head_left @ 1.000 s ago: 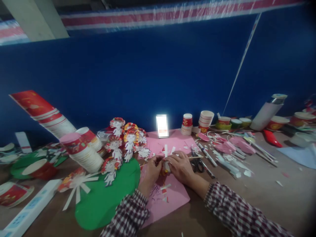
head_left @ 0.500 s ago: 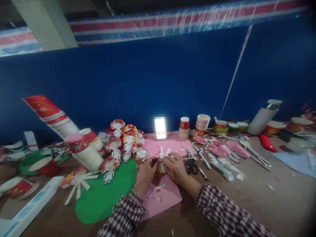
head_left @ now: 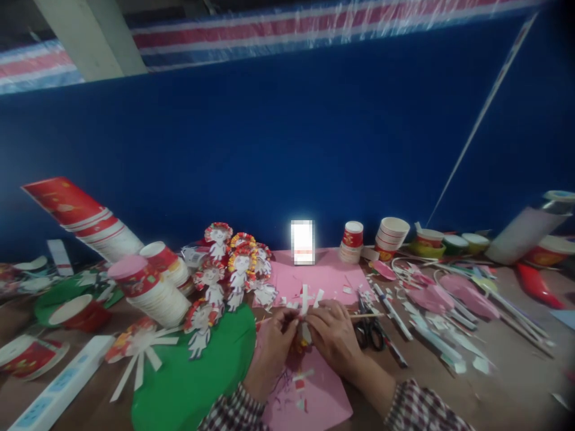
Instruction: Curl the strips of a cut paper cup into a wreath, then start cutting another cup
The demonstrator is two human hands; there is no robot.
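Above the pink sheet (head_left: 314, 389), my left hand (head_left: 275, 347) and my right hand (head_left: 336, 338) meet around a small cut-paper piece. White strips (head_left: 305, 297) of this paper piece stick up between my fingers, and a bit of yellow and red shows below. Both hands are closed on it, fingertips pinched; its middle is partly hidden. Just right of my right hand lie black scissors (head_left: 371, 334) and a thin wooden stick (head_left: 366, 315). Paper figures with red and yellow curled rims (head_left: 241, 267) stand to the left, partly over a green sheet (head_left: 215, 371).
Stacked paper cups (head_left: 148, 293) lean at the left, near a white power strip (head_left: 67, 383). More cup stacks (head_left: 392, 238) stand behind on the right. Pens (head_left: 393, 311), pink paper pieces (head_left: 431, 296) and scraps cover the right side. A blue partition (head_left: 287, 137) rises behind.
The view has shifted, so the right-hand items appear farther right and the table looks nearer. Both hands stay together on the paper piece, with only slight finger movement.
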